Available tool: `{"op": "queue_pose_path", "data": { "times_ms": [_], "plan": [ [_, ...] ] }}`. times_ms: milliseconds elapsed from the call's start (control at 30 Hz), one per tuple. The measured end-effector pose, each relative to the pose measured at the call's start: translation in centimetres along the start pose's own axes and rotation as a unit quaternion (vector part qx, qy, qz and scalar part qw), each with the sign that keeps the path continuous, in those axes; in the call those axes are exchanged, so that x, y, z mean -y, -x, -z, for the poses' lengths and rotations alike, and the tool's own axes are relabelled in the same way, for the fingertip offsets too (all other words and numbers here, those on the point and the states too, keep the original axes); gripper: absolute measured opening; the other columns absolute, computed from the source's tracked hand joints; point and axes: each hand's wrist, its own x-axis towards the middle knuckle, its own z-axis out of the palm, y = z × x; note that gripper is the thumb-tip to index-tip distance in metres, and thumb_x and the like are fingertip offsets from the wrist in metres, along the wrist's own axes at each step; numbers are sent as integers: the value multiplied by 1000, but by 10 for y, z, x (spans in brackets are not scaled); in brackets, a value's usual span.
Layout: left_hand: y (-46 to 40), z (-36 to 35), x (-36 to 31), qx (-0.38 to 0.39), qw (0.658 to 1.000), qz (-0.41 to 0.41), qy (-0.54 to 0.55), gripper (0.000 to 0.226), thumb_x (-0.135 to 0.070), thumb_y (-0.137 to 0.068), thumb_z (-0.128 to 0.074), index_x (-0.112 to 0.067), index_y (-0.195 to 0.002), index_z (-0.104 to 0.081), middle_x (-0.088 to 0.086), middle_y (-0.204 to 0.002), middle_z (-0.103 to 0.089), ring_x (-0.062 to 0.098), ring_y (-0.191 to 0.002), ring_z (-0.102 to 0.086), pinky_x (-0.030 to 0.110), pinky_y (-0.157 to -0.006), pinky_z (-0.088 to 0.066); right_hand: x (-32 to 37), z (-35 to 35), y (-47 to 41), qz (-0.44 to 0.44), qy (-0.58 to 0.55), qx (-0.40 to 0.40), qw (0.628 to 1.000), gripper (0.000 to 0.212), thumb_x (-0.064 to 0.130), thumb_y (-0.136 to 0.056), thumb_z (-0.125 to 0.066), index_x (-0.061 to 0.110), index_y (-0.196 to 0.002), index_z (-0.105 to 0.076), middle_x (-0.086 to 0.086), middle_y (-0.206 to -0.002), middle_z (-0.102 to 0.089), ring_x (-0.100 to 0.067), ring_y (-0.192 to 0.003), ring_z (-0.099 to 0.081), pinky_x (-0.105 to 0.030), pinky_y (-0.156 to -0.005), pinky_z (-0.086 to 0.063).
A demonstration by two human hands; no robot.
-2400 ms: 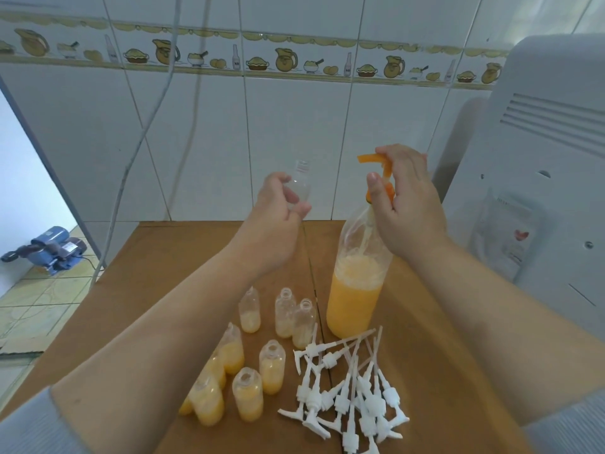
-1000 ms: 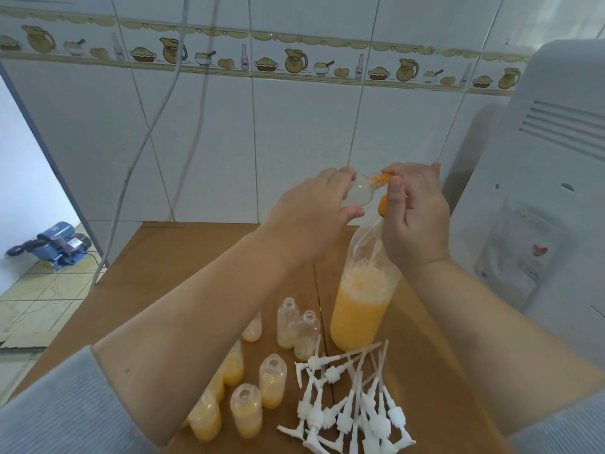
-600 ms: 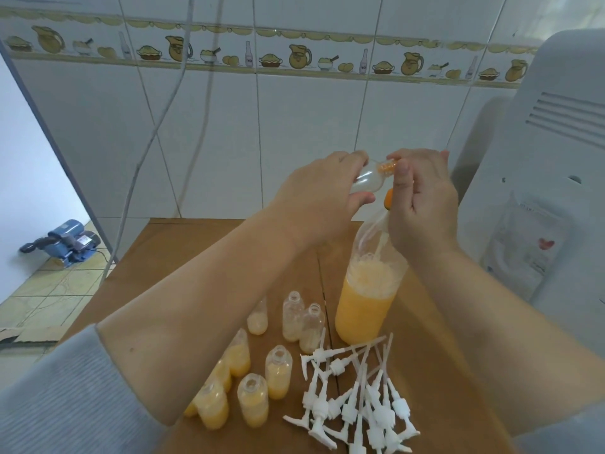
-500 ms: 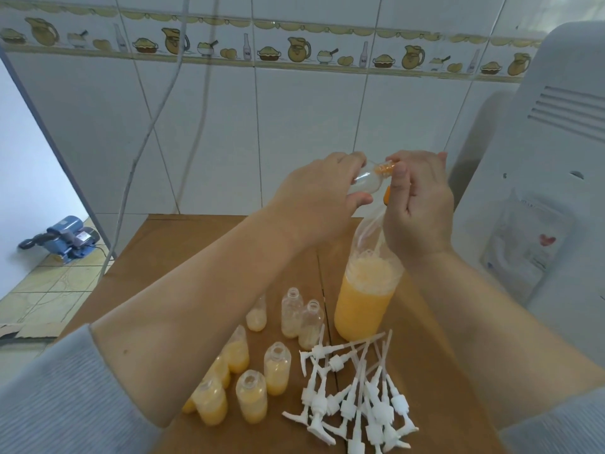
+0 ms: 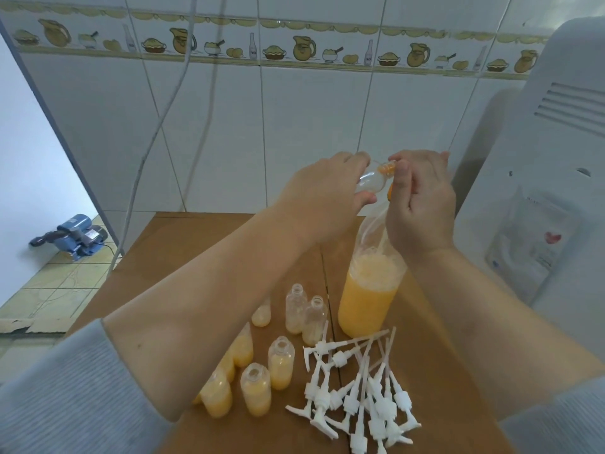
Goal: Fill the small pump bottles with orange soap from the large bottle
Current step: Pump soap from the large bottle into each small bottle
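Sleeves: grey sleeves (image 5: 65,398) filled the lower left and lower right corners of the frame, both forearms bare above them.
Pump heads: a heap of white pump heads (image 5: 360,391) lay crisscrossed at lower centre on the brown table (image 5: 183,244).
Filled bottles: a cluster of small bottles (image 5: 255,388), uncapped and holding orange soap, stood just left of the pump heads, some partly hidden behind the left forearm.
Nearly empty bottles: two clear small bottles (image 5: 296,308) with only a little soap at the bottom stood upright beside each other, just left of the large bottle.
Large bottle: the large bottle (image 5: 370,296) stood upright right of centre, orange soap with foam on top filling its lower part, its neck hidden behind the right hand.
Right hand: the right hand (image 5: 422,204) was curled round the orange pump (image 5: 388,168) at the top of the large bottle, gripping it.
Left hand: the left hand (image 5: 327,198) pinched a clear small bottle (image 5: 371,181), tilted on its side in the air, its mouth against the orange pump nozzle.
Wall: a white tiled wall (image 5: 294,126) with a yellow jug border stood behind the table.
Far left: a blue machine (image 5: 73,235) sat on the floor at mid left.
Right edge: a white appliance (image 5: 540,158) rose along the right side.
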Motion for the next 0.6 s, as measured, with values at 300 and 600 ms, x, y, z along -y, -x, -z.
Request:
{"op": "queue_pose_path", "data": {
  "times_ms": [300, 600],
  "plan": [
    [0, 7, 0, -26, 999, -11, -35, 43, -38, -96, -48, -17, -133, -40, 0, -124, -53, 21, -106, -54, 34, -85, -44, 15, 8, -7, 9, -4, 43, 999, 49, 38, -98, -29, 2, -113, -59, -7, -108, -54, -10, -103, -47, -54, -101, -38],
    [-6, 6, 5, 25, 999, -12, -46, 42, -38, -95, -50, -15, -130, -42, 1, -124, -53, 22, -107, -54, 39, -90, -45, 6, 4, -6, 5, 4, 64, 998, 48, 36, -98, -29, 3, -106, -62, -8, -103, -57, -13, -99, -49, -52, -99, -40]
  ]
}}
